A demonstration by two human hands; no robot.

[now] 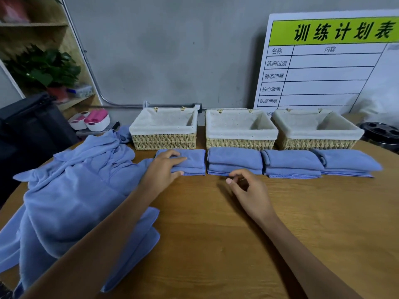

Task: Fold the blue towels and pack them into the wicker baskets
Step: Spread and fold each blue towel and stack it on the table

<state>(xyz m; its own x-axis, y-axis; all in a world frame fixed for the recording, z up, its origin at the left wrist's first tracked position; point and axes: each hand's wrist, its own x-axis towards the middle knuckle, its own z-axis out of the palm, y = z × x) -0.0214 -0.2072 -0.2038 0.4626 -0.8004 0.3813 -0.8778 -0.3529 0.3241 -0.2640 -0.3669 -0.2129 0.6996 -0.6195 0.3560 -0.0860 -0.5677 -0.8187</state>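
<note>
Your left hand (pixel 165 169) lies just left of centre in the frame, on the leftmost folded towel (pixel 190 161): the fingers stretch flat across its top while the thumb sits at its near edge, so the hand presses rather than grips. Your right hand (pixel 248 188) hovers near the middle of the frame, over the wooden table (pixel 280 223), just in front of the second folded towel (pixel 234 160). Its fingers are loosely curled and hold nothing; whether the fingertips touch that towel's near edge you cannot tell.

Four folded blue towels lie in a row across the middle of the frame, side by side and nearly touching: the two already named, then a third folded towel (pixel 291 164) and a fourth folded towel (pixel 347 162) towards the right.

Directly behind the row stand three wicker baskets with pale cloth liners: the left basket (pixel 164 142), the middle basket (pixel 239 144) and the right basket (pixel 315 144). No towel shows inside any of them.

A heap of unfolded blue towels (pixel 71 190) fills the lower left of the frame, partly under your left forearm.

At the upper right a white board (pixel 323 67) with a green header leans against the grey wall.
</note>
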